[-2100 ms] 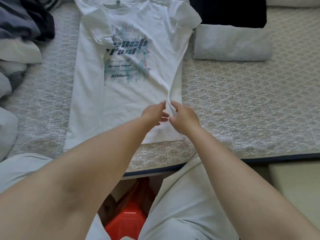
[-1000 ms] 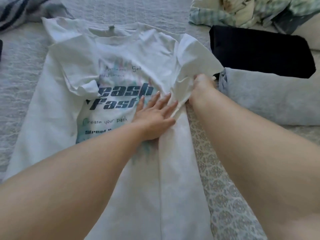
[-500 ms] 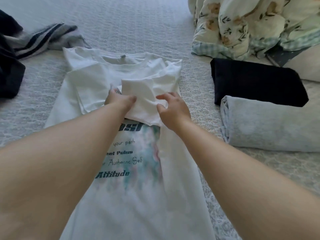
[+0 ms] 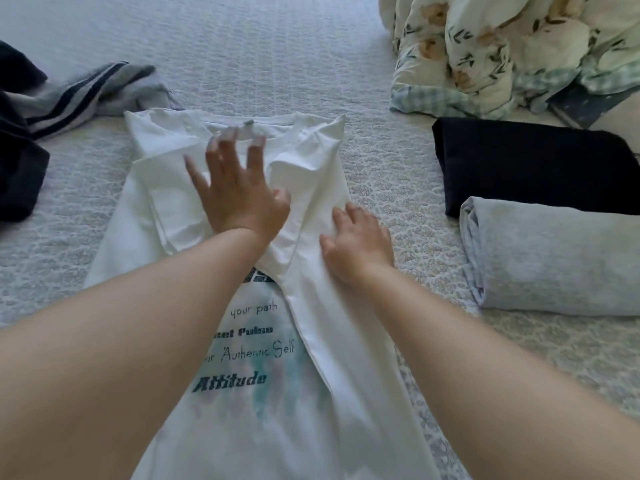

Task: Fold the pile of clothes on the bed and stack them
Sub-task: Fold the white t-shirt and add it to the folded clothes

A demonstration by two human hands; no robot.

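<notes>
The left hand [image 4: 235, 192] lies flat on the upper middle of the white T-shirt [image 4: 263, 403], fingers straight and spread, their tips blurred and reaching toward the neckline with its small grey tag. It presses on the two sleeves, which are folded inward and meet under the palm. Just to the right and a little nearer, the right hand [image 4: 356, 240] rests palm down with straight fingers on the shirt's folded-in right side; it holds nothing. Both bare forearms stretch from the near edge of the view over the lower part of the shirt. The shirt is spread face up on the bed [image 4: 242, 57], collar at the far end, and both long sides are turned in so that it forms a narrow strip; teal and dark printed words show between the arms, among them "your path", "Authentic Self" and "Attitude". The bed cover is pale with a quilted leaf pattern. To the right of the shirt, well apart from it, a folded grey garment [image 4: 554, 258] lies near, and a folded black garment [image 4: 530, 164] lies just beyond it, touching it. Farther right at the far end sits a bunched floral quilt [image 4: 502, 46] with a checked border. On the far left lie a crumpled grey striped garment [image 4: 93, 95] and a dark garment [image 4: 17, 161] at the edge of the view.
</notes>
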